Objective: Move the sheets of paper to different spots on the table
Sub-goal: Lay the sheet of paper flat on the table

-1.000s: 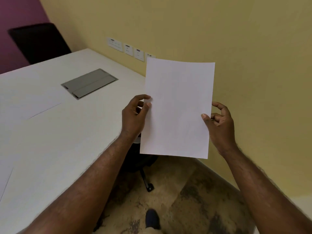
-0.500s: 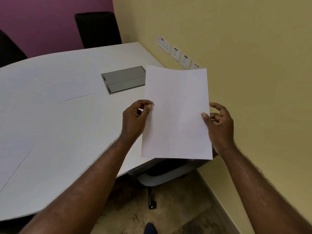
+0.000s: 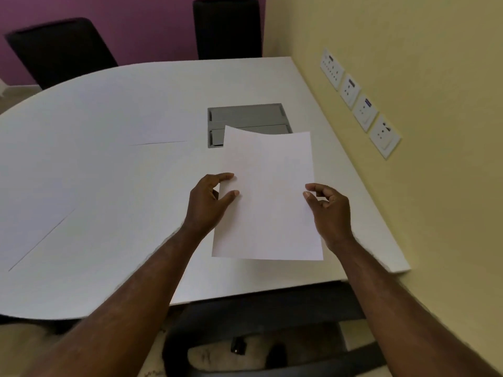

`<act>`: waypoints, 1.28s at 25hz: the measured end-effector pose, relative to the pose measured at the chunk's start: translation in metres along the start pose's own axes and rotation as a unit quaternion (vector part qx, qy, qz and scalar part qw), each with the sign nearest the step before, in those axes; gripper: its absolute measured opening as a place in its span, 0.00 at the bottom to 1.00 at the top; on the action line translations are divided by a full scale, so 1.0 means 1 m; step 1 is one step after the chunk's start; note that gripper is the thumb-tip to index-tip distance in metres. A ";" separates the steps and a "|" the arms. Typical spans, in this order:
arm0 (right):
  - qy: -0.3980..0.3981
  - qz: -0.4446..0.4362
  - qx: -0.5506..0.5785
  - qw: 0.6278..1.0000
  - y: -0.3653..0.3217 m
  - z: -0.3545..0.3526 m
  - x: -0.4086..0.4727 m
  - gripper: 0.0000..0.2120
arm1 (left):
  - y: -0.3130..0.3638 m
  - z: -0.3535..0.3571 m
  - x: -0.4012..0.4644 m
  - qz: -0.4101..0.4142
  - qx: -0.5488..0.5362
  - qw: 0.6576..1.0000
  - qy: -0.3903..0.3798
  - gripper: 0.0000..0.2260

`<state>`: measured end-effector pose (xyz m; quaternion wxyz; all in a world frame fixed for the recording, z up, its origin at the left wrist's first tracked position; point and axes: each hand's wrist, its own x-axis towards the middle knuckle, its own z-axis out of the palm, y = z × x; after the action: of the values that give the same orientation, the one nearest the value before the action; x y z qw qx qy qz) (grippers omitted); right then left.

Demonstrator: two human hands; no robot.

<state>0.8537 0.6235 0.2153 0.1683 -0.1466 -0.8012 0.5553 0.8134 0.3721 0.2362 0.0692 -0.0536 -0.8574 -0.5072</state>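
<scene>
A blank white sheet of paper (image 3: 268, 197) is held up over the right part of the white table (image 3: 114, 186). My left hand (image 3: 208, 202) pinches its left edge between thumb and fingers. My right hand (image 3: 328, 209) pinches its right edge. The sheet's top edge curls slightly and covers part of the grey cable hatch (image 3: 245, 117). Two more white sheets lie flat on the table: one (image 3: 159, 131) left of the hatch, another (image 3: 30, 227) at the near left, both faint against the tabletop.
A yellow wall with a row of wall sockets (image 3: 359, 107) runs along the table's right edge. Two black chairs (image 3: 227, 25) stand behind the table against a purple wall. A chair seat (image 3: 272, 322) sits under the table's near edge.
My view has swung left from the wall onto the table. The sheet, still held in both hands, has moved from beside the table's edge to over the tabletop near the hatch.
</scene>
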 end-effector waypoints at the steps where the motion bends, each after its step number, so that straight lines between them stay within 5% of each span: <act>1: -0.010 0.008 -0.001 1.000 0.010 0.005 0.013 0.06 | -0.007 0.009 0.007 -0.010 0.009 1.000 0.007 0.15; 19: -0.174 0.090 -0.155 0.968 0.168 0.095 0.089 0.24 | -0.171 0.113 0.058 -0.144 0.083 0.983 -0.077 0.29; 22: -0.186 0.066 -0.233 0.952 0.186 0.098 0.084 0.26 | -0.186 0.122 0.054 -0.149 0.145 0.971 -0.115 0.32; 26: -0.179 0.002 -0.381 0.907 0.204 0.087 0.077 0.26 | -0.203 0.127 0.040 -0.138 0.316 0.914 -0.214 0.37; 32: -0.228 -0.036 -0.439 0.868 0.212 0.077 0.085 0.27 | -0.207 0.135 0.027 -0.124 0.316 0.909 -0.239 0.36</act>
<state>0.7539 0.6664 0.0001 -0.0806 -0.0456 -0.9831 0.1577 0.7445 0.3918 -0.0016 -0.1884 -0.0415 -0.9635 -0.1858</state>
